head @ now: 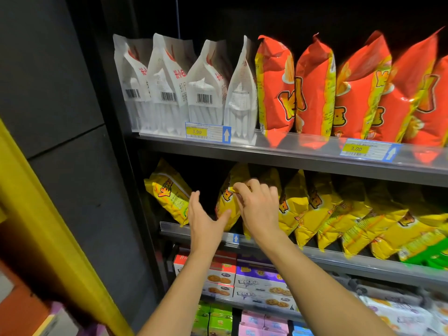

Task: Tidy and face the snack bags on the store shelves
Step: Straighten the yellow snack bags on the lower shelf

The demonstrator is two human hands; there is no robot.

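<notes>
On the middle shelf (266, 244) stands a row of yellow snack bags. My right hand (257, 207) grips the upper edge of one upright yellow bag (226, 202), fingers curled over it. My left hand (204, 220) is spread with straight fingers, its thumb touching the lower front of that same bag. A separate yellow bag (168, 191) leans tilted at the shelf's far left, with a dark gap between it and the held bag. More yellow bags (322, 209) slump in a line to the right.
The upper shelf holds white bags (169, 86) on the left and red-orange bags (315, 86) on the right, with price tags (207, 132) on the rail. Cookie boxes (259, 284) fill the shelves below. A dark side panel (72, 141) and a yellow post (36, 214) stand left.
</notes>
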